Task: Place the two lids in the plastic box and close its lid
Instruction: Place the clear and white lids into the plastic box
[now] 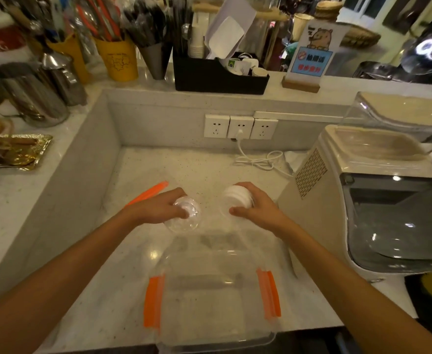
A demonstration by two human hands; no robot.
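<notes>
**Clear and white lids, one in each hand**

Clear plastic is in our left hand [158, 209]: its fingers [176, 194] are wrapped around a see-through dome lid [184, 217]. Our right hand [254, 204] grips a white lid [237, 198], which looks like a small stack, though we cannot tell for sure. Both lids are up off the counter [204, 169], just past the far edge of the plastic box [209, 297].

We think we hold one in each hand so both can drop in at once. The box sits close to us with its top open, so there is nothing in the way. Its orange clips [153, 302] hang loose at the sides. An orange strip [148, 192] lies to the left; it may be part of the box's lid, but we cannot see that lid clearly.

A sign [311, 54] at the back shows a brown cartoon animal and blue writing, too blurry to read. A yellow cup [120, 60] has a drawing we cannot make out either.
</notes>
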